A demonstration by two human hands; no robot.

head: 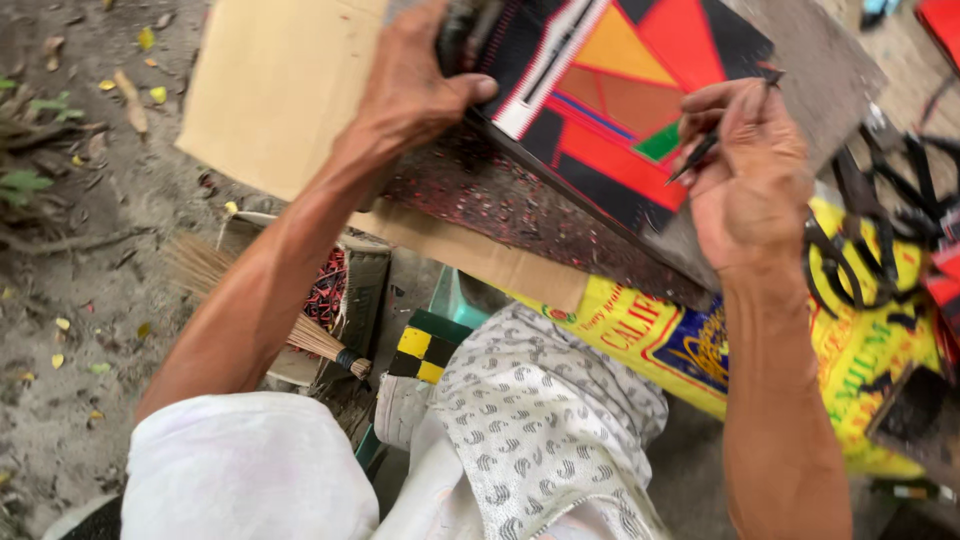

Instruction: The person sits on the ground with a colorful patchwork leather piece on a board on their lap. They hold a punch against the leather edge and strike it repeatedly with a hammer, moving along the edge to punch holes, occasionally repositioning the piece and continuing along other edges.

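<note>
A flat panel (640,90) covered in red, orange, black and green geometric pieces lies tilted on a dark speckled board (500,200). My left hand (415,85) presses on the panel's left edge, thumb over its white border. My right hand (750,170) hovers at the panel's right edge, pinching a thin dark pointed tool (700,155) whose tip touches the red area near a green piece.
Cardboard (270,80) lies under the board at the left. A yellow printed sack (680,340) sits below the board. Black scissors (850,250) rest at the right. A small broom (290,320) and a box of red scraps (330,290) stand by my knee on sandy ground.
</note>
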